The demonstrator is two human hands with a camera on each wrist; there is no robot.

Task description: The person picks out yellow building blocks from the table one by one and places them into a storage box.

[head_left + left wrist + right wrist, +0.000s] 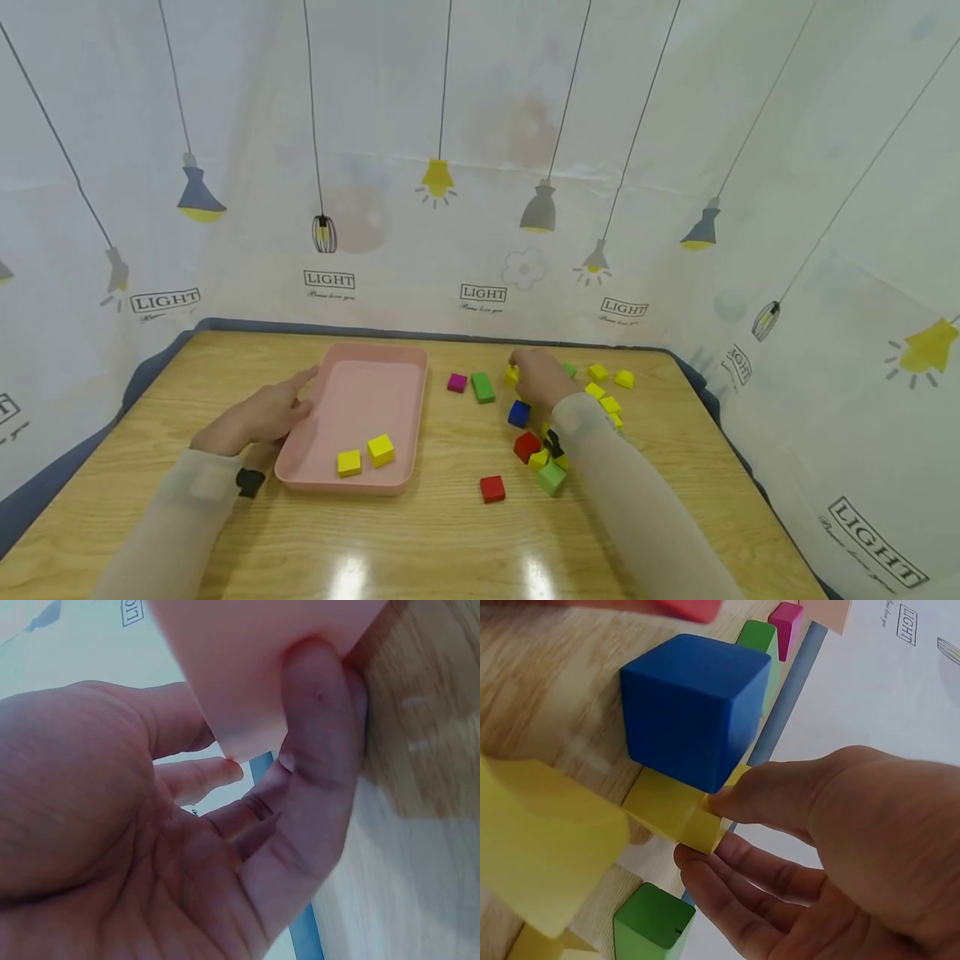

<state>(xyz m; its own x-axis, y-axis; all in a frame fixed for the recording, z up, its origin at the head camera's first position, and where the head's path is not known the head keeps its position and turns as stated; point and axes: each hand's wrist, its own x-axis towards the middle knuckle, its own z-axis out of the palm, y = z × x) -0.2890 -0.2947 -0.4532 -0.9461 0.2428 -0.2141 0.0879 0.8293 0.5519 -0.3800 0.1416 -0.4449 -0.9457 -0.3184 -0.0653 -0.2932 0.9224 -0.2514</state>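
My left hand holds the left side of a shallow pink tray. In the left wrist view its thumb and fingers sit on either side of the tray wall. Two yellow blocks lie in the tray's near end. Over the scattered blocks, my right hand pinches a yellow block between thumb and fingertips. A blue cube is close beside that block, partly covering it in the right wrist view. My right hand and sleeve hide part of the pile in the head view.
Between tray and right hand lie a magenta block and a green block. Red blocks and a light green cube are nearer me. Several yellow blocks spread rightward. A printed curtain surrounds the wooden table.
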